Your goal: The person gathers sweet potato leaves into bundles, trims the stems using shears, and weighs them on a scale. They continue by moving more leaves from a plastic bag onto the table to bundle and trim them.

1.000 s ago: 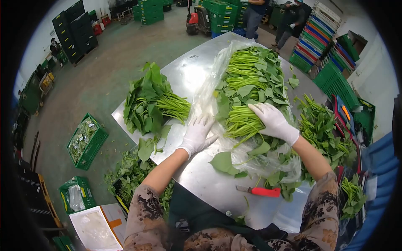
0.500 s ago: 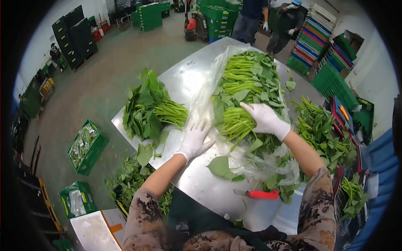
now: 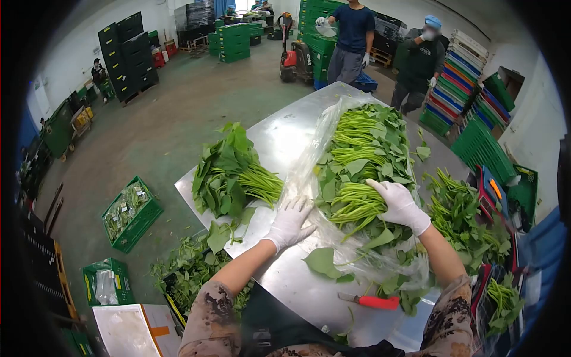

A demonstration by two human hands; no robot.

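Your right hand lies half open over the leafy end of the nearest stem bundle in the clear plastic sheet; whether it grips is unclear. That bundle's long axis runs roughly left-right, cut ends left, toward your left hand, which lies open, fingers spread, at the sheet's edge on the metal surface. Your right hand is nearer.

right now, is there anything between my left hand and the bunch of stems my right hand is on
Yes, the clear plastic sheet: its loose edge lies between your left hand and the bunch of stems at your right hand. The red-handled knife lies nearer you, outside that gap.
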